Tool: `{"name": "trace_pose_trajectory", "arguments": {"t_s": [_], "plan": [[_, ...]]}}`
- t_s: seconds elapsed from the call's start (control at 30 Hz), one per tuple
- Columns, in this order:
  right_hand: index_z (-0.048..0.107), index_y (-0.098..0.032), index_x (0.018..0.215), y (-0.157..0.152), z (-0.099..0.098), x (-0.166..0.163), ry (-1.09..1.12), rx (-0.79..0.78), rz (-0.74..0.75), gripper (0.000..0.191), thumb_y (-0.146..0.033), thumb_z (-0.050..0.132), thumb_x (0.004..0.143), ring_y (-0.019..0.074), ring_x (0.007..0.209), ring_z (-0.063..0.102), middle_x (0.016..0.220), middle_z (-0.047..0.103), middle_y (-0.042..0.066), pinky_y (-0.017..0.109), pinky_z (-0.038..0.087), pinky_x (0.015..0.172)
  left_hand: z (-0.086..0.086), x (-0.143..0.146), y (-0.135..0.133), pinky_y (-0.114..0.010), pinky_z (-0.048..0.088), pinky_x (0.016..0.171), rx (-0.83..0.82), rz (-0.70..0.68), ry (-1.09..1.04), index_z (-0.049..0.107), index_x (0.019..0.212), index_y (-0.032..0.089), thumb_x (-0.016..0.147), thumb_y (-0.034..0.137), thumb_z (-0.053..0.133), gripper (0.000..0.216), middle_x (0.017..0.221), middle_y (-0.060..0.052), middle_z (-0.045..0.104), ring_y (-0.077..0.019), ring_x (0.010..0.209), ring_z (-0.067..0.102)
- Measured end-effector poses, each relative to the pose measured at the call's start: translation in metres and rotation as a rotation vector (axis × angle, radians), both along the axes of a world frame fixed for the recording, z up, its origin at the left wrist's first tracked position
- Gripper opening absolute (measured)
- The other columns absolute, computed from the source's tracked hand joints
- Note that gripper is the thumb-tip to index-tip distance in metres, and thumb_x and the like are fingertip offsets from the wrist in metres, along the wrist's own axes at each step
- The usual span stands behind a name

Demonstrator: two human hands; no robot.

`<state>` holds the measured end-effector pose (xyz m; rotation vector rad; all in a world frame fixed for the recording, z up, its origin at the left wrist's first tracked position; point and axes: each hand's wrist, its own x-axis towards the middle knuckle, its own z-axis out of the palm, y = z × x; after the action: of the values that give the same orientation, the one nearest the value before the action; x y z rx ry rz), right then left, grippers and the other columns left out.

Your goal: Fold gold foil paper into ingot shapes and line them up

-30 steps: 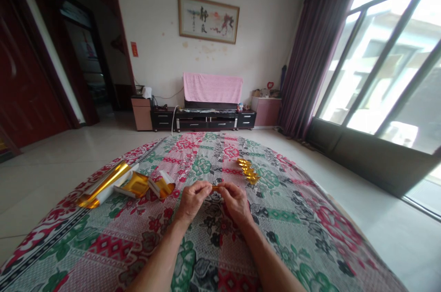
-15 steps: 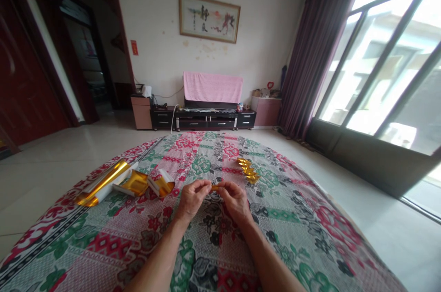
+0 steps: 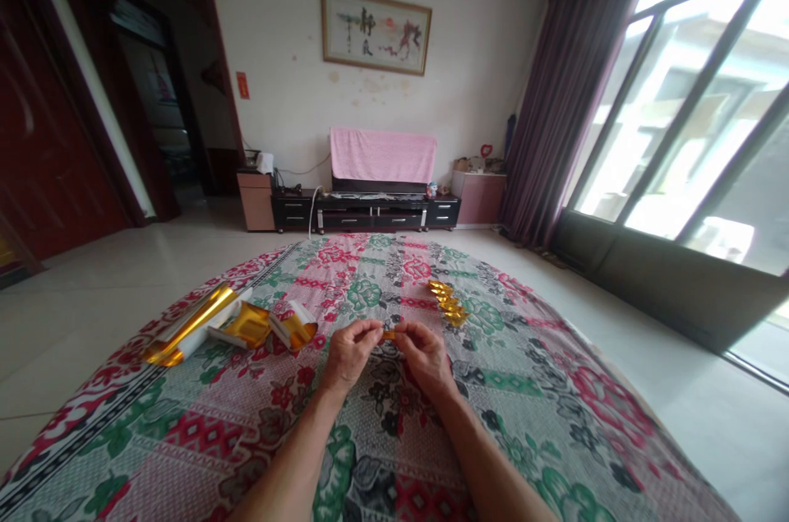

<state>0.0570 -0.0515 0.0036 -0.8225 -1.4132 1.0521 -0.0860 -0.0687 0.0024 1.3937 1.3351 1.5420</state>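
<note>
A small folded strip of gold foil paper [image 3: 389, 334] is pinched at its two ends, low over the patterned cloth. My left hand [image 3: 351, 351] grips the left end between thumb and fingers, and my right hand [image 3: 424, 353] grips the right end. Most of the strip is hidden behind the fingertips. Beyond my right hand, several folded gold pieces [image 3: 449, 304] stand in a short row. To the left of my left hand lie sheets of gold foil paper [image 3: 250, 326] with white undersides, curled and loosely bunched.
A floral cloth [image 3: 493, 440] covers the round table. Across the room a pink cloth [image 3: 382, 154] drapes over something on a low black cabinet [image 3: 345, 219]. Purple curtains [image 3: 555, 86] and a large window are at right, a doorway at left.
The whole view has shifted slightly. Both hands keep their pinch on the gold strip, with a little more of it showing between the fingertips.
</note>
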Motion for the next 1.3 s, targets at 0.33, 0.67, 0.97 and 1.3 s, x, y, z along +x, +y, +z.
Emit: {"name": "trace_pose_trajectory", "arguments": {"t_s": [0.33, 0.67, 0.97, 1.3], "plan": [[0.062, -0.017, 0.077, 0.002, -0.005, 0.0, 0.006, -0.006, 0.002, 0.02, -0.035, 0.061, 0.069, 0.012, 0.06, 0.055, 0.068, 0.062, 0.001, 0.023, 0.046, 0.059, 0.002, 0.0, -0.001, -0.027, 0.051, 0.069, 0.0, 0.021, 0.018, 0.069, 0.082, 0.017, 0.069, 0.036, 0.06, 0.024, 0.076, -0.003, 0.07, -0.0175, 0.07, 0.063], [0.062, -0.016, 0.079, 0.006, -0.011, 0.001, -0.016, 0.036, 0.002, 0.018, -0.032, 0.06, 0.071, 0.0122, 0.062, 0.055, 0.07, 0.062, 0.001, 0.024, 0.047, 0.061, 0.003, 0.0, -0.001, -0.027, 0.051, 0.068, -0.023, 0.014, 0.01, 0.069, 0.079, 0.017, 0.067, 0.034, 0.061, 0.022, 0.075, -0.003, 0.07, -0.0181, 0.069, 0.064], [0.061, -0.017, 0.076, 0.007, -0.012, 0.001, -0.027, 0.062, -0.019, 0.017, -0.032, 0.059, 0.071, 0.0121, 0.062, 0.055, 0.069, 0.062, 0.001, 0.023, 0.047, 0.062, -0.001, 0.001, 0.001, -0.026, 0.052, 0.065, -0.049, -0.035, -0.04, 0.068, 0.085, 0.016, 0.068, 0.034, 0.062, 0.025, 0.075, -0.003, 0.07, -0.0176, 0.066, 0.065], [0.059, -0.016, 0.076, 0.004, -0.008, 0.002, -0.082, 0.085, -0.05, 0.017, -0.033, 0.058, 0.073, 0.0117, 0.062, 0.054, 0.068, 0.06, 0.0, 0.022, 0.045, 0.061, 0.001, -0.001, -0.002, -0.027, 0.051, 0.068, -0.051, -0.147, 0.063, 0.065, 0.097, 0.017, 0.072, 0.034, 0.058, 0.032, 0.084, -0.006, 0.07, -0.0184, 0.071, 0.066]]}}
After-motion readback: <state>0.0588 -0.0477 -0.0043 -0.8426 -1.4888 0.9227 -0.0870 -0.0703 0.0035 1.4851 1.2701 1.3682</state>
